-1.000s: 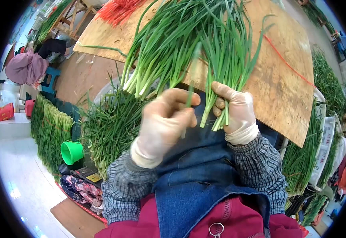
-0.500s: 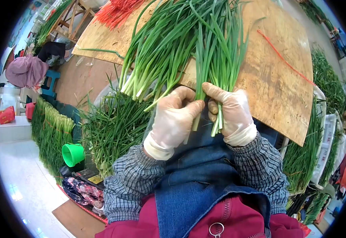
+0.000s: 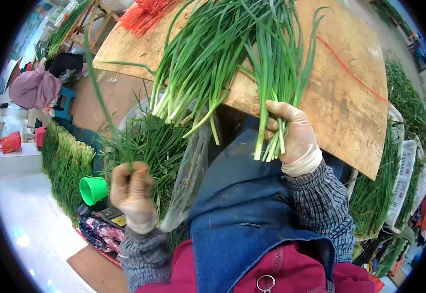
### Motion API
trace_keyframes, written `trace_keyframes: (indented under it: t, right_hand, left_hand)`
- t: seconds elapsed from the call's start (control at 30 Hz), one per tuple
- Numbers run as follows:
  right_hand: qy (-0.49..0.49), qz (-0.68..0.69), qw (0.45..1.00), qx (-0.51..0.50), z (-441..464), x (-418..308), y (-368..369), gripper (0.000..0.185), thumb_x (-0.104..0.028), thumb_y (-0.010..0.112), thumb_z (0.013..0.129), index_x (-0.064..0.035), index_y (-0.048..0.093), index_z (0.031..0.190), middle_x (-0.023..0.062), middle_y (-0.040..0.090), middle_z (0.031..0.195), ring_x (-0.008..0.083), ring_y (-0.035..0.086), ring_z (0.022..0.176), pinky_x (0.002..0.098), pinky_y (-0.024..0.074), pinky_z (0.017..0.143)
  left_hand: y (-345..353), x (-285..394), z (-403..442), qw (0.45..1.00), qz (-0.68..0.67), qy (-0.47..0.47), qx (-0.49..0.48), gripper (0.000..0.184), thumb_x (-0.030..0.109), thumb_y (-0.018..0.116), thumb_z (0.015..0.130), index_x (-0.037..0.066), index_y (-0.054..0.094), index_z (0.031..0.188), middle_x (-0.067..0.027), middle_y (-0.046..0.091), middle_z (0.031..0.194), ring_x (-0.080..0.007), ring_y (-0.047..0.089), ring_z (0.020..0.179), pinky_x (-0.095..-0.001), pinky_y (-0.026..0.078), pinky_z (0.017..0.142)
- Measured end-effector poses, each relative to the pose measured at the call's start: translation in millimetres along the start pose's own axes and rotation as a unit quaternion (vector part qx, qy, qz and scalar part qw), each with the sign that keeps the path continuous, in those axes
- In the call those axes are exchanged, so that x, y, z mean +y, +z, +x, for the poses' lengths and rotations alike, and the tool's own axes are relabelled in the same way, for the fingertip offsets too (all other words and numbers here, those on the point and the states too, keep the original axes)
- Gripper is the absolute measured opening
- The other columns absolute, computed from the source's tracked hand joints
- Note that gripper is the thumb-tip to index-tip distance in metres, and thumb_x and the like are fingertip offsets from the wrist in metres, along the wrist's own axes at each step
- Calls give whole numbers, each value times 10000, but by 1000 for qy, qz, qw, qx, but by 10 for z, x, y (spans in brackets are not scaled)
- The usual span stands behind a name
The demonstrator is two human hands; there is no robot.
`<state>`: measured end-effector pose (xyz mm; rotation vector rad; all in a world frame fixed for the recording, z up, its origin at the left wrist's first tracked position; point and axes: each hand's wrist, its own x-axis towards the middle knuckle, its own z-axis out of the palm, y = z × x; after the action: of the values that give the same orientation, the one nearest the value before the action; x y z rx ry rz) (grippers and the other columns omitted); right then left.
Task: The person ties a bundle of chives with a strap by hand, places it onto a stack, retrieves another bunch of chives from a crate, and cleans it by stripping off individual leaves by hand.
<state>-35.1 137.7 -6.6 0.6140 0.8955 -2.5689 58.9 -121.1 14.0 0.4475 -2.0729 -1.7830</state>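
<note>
My right hand point(image 3: 295, 132), in a thin pale glove, is closed round a small bunch of garlic chives point(image 3: 276, 83). Their pale cut ends poke out below the fingers, and the green leaves reach up over the wooden board point(image 3: 342, 97). My left hand point(image 3: 134, 193), gloved too and slightly blurred, is off to the left with its fingers closed on a long green chive leaf point(image 3: 98, 93). It hovers over a heap of loose green leaves point(image 3: 157, 141). Between the hands, a larger pile of chives point(image 3: 198, 68) lies on the board, white ends overhanging the near edge.
Red ties point(image 3: 147, 17) lie at the board's far left; a single red strip point(image 3: 352, 73) is at right. A clear plastic bag point(image 3: 188, 171) hangs below the edge. Bundled chives point(image 3: 69, 166) and a green bucket point(image 3: 93, 190) stand left. Another person point(image 3: 34, 88) is at far left.
My left hand has moved away from the bunch, down and to the left, carrying a leaf. My right hand keeps the bunch and has shifted slightly right.
</note>
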Motion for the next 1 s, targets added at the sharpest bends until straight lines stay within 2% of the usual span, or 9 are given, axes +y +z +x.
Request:
trace_keyframes:
  t: [0.07, 0.17, 0.27, 0.33, 0.4, 0.53, 0.67, 0.83, 1.0]
  right_hand:
    - [0, 13, 1000, 11, 13, 17, -9, 126, -114, 565, 810, -3, 578, 867, 103, 625, 772, 123, 536, 554, 271, 481, 496]
    - [7, 24, 1000, 9, -50, 1, 38, 124, -122, 579, 809, -23, 600, 880, 91, 620, 758, 189, 614, 701, 373, 548, 625]
    - [24, 84, 995, -44, -51, 19, 93, 129, -133, 591, 810, -26, 604, 881, 97, 619, 762, 203, 610, 690, 376, 548, 633]
    - [38, 85, 994, -64, -20, 1, 66, 140, -134, 578, 825, -22, 585, 909, 89, 603, 785, 192, 593, 668, 353, 534, 603]
    - [51, 97, 989, -95, 21, 4, -5, 138, -130, 571, 831, -23, 571, 919, 81, 590, 794, 176, 570, 633, 315, 514, 557]
    - [62, 98, 989, -92, -47, -23, 50, 197, -101, 545, 846, 53, 531, 969, 1, 436, 640, 63, 380, 480, 209, 306, 395]
    - [64, 31, 997, -29, -89, 22, 147, 121, -90, 549, 828, 10, 544, 895, -37, 382, 566, 51, 357, 444, 205, 273, 368]
    - [48, -52, 997, 32, -69, 78, 135, 77, -75, 586, 787, -5, 553, 791, 9, 455, 588, 109, 448, 493, 255, 375, 451]
    - [19, -86, 993, 74, -79, 158, 269, 127, -37, 616, 762, 57, 616, 848, 120, 621, 755, 207, 622, 675, 303, 519, 595]
  left_hand:
    - [-595, -305, 68, 988, 129, -64, 60, 74, 68, 600, 815, 29, 554, 859, -48, 582, 720, -129, 527, 548, -252, 408, 479]
    - [-939, -565, 60, 730, 680, 33, -55, 130, 143, 628, 774, 32, 568, 808, -155, 589, 837, -322, 571, 729, -370, 452, 616]
    - [-377, -426, 6, 857, 458, 233, -44, 184, 111, 655, 742, 24, 588, 890, -142, 583, 833, -303, 563, 768, -368, 450, 659]
    - [164, -145, 30, 877, 368, 304, -63, 194, -11, 625, 726, 22, 597, 915, -127, 588, 853, -293, 570, 780, -343, 464, 698]
    - [542, 10, 133, 837, 383, 380, -94, 187, 48, 645, 726, 33, 601, 908, -124, 579, 824, -273, 563, 755, -353, 449, 690]
    - [1006, -109, 225, 743, 560, 349, -112, 289, 323, 636, 759, 70, 507, 704, -101, 554, 693, -250, 544, 682, -363, 397, 610]
    - [1115, -268, 172, 766, 571, 265, -131, 324, 327, 637, 742, 36, 512, 810, -98, 519, 666, -260, 532, 681, -366, 414, 600]
    - [1062, -244, 206, 794, 507, 334, -30, 475, 237, 712, 679, -30, 515, 1019, -141, 524, 824, -301, 530, 776, -370, 450, 641]
    - [1053, -254, 234, 769, 547, 321, -81, 328, 138, 675, 661, -6, 524, 915, -126, 522, 762, -288, 534, 721, -364, 451, 608]
